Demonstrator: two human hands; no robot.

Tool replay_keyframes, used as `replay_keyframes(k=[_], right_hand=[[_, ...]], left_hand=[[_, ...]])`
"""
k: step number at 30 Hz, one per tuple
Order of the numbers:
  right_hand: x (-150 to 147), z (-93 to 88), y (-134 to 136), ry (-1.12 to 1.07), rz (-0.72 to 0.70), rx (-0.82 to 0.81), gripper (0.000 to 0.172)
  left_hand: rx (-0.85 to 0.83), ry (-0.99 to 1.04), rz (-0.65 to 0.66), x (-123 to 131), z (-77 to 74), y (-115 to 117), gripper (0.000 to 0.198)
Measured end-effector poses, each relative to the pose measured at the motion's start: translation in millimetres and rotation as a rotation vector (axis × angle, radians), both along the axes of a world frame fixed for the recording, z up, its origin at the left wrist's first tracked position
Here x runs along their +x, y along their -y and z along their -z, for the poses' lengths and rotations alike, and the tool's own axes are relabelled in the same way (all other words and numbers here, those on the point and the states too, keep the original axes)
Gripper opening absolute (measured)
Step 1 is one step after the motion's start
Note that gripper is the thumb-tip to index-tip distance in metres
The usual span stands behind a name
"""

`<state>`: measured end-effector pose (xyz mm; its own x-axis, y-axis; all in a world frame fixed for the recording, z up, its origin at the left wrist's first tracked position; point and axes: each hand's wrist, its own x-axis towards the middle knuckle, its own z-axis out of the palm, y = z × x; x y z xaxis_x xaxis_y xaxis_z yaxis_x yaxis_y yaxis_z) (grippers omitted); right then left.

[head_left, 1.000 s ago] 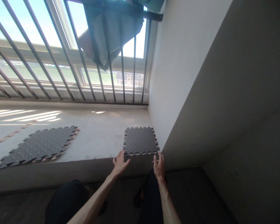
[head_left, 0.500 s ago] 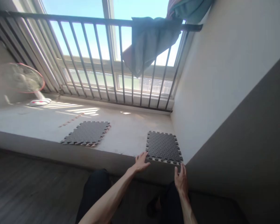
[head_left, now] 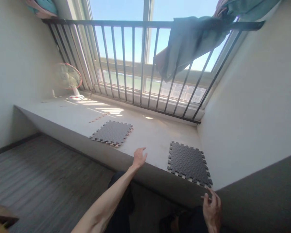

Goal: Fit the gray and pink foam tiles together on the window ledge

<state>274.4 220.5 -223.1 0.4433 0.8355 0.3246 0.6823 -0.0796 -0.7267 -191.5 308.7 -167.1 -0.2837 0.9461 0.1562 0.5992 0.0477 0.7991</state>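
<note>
A dark grey foam mat tile (head_left: 189,161) with interlocking edges lies flat on the white ledge (head_left: 155,145), close to the right wall. My right hand (head_left: 212,207) is just below its front right corner, fingers apart and holding nothing; I cannot tell whether a fingertip touches the tile. Over the ledge's front edge, between the two mats, my left hand (head_left: 139,157) hangs with thumb and fingers spread and nothing in it. Farther left is the other mat (head_left: 113,132), which looks like a stack, with paler edges showing beneath the grey top tile.
A white and pink fan (head_left: 69,77) stands at the ledge's far left. Behind the ledge runs a dark metal railing (head_left: 133,64) with a grey cloth (head_left: 186,45) draped over it. A thin jagged strip (head_left: 99,117) lies behind the stack. Dark flooring (head_left: 46,174) is below.
My left hand has moved left, away from the right tile toward the stack. My right hand stays near the tile's front right corner. The view has turned left.
</note>
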Motion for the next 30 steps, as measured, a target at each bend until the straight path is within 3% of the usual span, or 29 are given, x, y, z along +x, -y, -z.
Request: replay_keyframes(k=[2,4,6,9,14,18,21,26,30], right_hand=[[5,-2.6,3,-0.010,-0.019,-0.041,0.063],[9,-4.3,5,-0.015,-0.028,-0.082,0.058],[11,-5.5,5,-0.017,-0.034,-0.121,0.055],[9,-6.7,4,-0.026,-0.044,-0.164,0.052],[-1,-8.7,6,-0.023,-0.087,-0.164,0.048],[-7,-10.7,10,-0.017,-0.110,-0.129,0.047],[-11,-12.6,11,-0.013,-0.122,-0.096,0.045],[-19,-17.2,11,0.000,-0.164,-0.076,0.043],[-27,-19.9,13,0.004,-0.179,-0.089,0.041]], left_hand=[[0.005,-0.045,-0.207,-67,-3.0,-3,0.053],[-0.036,-0.171,-0.508,-128,-5.6,-3,0.054],[-0.157,-0.248,-0.634,-175,-6.4,0,0.057],[-0.287,-0.262,-0.592,-214,-3.5,5,0.051],[-0.324,-0.328,-0.490,-227,-2.0,0,0.049],[-0.230,-0.307,-0.528,-215,-18.5,-13,0.042],[-0.041,-0.196,-0.515,-184,-36.8,-18,0.044],[0.187,-0.102,-0.375,-85,-53.5,-5,0.045],[0.162,-0.057,-0.221,11,-42.1,9,0.038]])
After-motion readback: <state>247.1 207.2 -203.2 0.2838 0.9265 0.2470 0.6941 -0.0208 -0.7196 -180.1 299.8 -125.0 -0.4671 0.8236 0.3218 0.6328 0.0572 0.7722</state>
